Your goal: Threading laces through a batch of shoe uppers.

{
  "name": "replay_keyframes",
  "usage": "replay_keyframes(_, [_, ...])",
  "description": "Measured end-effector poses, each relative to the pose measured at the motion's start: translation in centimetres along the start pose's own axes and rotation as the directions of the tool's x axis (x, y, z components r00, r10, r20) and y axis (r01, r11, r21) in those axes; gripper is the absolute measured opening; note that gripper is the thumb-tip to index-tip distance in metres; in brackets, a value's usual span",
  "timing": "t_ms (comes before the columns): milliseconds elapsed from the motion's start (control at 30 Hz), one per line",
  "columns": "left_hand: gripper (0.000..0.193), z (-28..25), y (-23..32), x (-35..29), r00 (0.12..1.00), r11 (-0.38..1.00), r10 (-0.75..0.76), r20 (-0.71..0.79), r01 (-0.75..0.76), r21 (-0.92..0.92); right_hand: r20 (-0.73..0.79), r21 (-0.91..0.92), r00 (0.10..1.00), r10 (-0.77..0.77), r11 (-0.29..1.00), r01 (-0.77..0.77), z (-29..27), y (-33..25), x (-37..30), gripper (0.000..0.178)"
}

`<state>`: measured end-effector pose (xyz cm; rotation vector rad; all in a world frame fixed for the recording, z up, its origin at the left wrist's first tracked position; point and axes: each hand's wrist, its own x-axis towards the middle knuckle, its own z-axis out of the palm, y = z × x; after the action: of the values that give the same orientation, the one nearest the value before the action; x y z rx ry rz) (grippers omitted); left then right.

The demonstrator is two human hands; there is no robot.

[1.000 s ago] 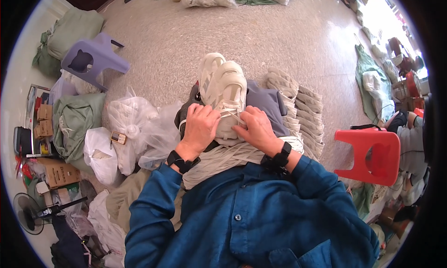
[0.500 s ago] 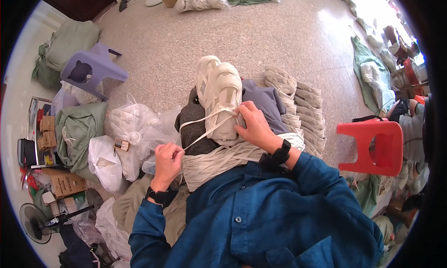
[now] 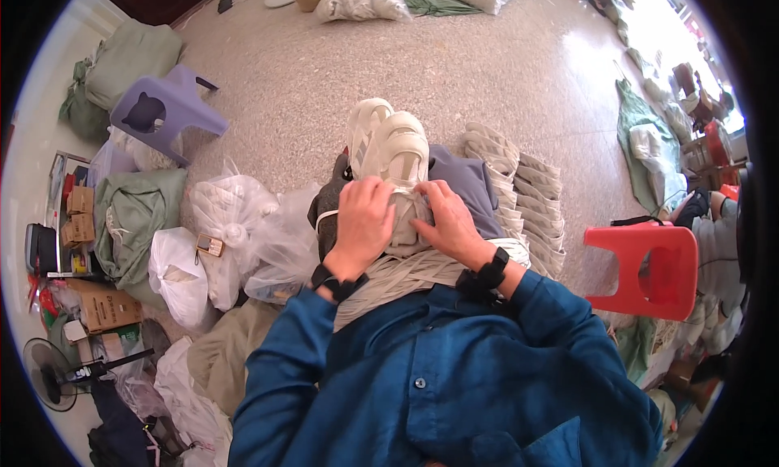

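Observation:
A cream sneaker [image 3: 403, 138] lies before me, its toe pointing away, with a second cream sneaker [image 3: 369, 116] behind it to the left. At the sneaker's left side, my left hand [image 3: 363, 230] is closed, fingertips pinched at the pale shoelace [image 3: 327, 214] by the eyelets; a loop of it shows left of the hand. My right hand [image 3: 454, 223] grips the right edge of the shoe opening, fingertips at the upper eyelets and thumb lower down. The fingertips partly hide the lace. Under the shoes are a bundle of pale laces [image 3: 389, 284] and dark grey cloth [image 3: 329, 195].
Rows of nested cream shoe pieces [image 3: 540, 203] lie to the right, beside grey-purple cloth [image 3: 466, 179]. A red stool [image 3: 604, 256] stands farther right, a purple stool [image 3: 174, 94] at the far left. Clear plastic bags [image 3: 235, 203] and a green sack [image 3: 138, 223] line the left.
My left hand has moved up and right from the stretched-out lace end to the shoe's eyelets. My right hand stays at the shoe's right side.

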<state>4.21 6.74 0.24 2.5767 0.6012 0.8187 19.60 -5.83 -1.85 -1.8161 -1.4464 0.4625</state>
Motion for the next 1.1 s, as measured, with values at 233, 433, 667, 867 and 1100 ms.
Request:
replay_keyframes(233, [0.015,0.5,-0.8,0.0,0.989,0.983,0.144,0.044,-0.148,0.107,0.041,-0.125,0.995,-0.089,0.988,0.093,0.2,0.4,1.6,0.055])
replay_keyframes(433, [0.008,-1.4,-1.5,-2.0,0.979,0.984,-0.148,0.140,0.132,0.116,0.037,-0.096,0.997,-0.062,0.993,0.065,-0.9,-0.8,2.0,0.049])
replay_keyframes(667, [0.009,-5.4,2.5,-0.4,0.973,0.964,-0.153,0.176,0.186,-0.192,-0.119,-0.135,0.922,-0.368,0.926,0.352,0.8,-1.1,4.4,0.028])
replay_keyframes(867, [0.013,-4.8,0.7,-1.1,0.945,0.932,-0.269,0.184,0.304,-0.199,-0.242,0.485,0.886,0.396,0.840,-0.243,-3.6,3.9,4.8,0.013])
replay_keyframes(1100, [0.011,-2.9,-0.4,-1.7,0.933,0.916,-0.285,0.220,0.333,-0.225,-0.106,0.843,0.821,0.561,0.489,-0.226,-5.6,4.4,1.8,0.019])
